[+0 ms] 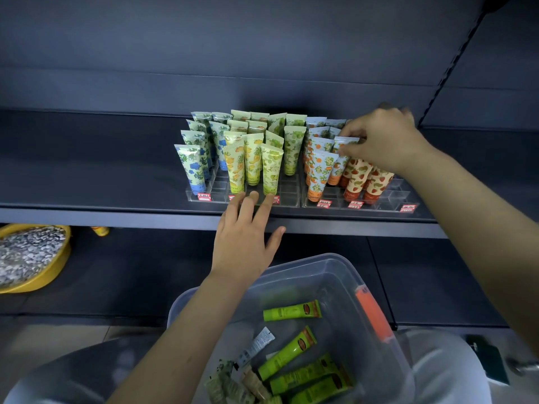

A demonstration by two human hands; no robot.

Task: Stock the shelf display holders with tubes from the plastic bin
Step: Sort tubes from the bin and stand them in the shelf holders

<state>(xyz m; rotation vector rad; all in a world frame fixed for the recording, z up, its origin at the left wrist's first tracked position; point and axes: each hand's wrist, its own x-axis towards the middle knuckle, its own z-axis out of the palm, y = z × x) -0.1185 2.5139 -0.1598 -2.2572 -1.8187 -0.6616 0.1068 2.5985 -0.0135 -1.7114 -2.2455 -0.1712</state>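
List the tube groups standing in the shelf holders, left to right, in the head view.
blue-flower tubes → yellow tubes → green tubes → orange tubes → strawberry tubes

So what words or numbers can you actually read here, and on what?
"YING", partial, on the yellow pineapple tube.
"YING", partial, on the strawberry tube.
Too blurred: the red price tags on the clear holders.
Too small: print on the green tubes in the plastic bin.
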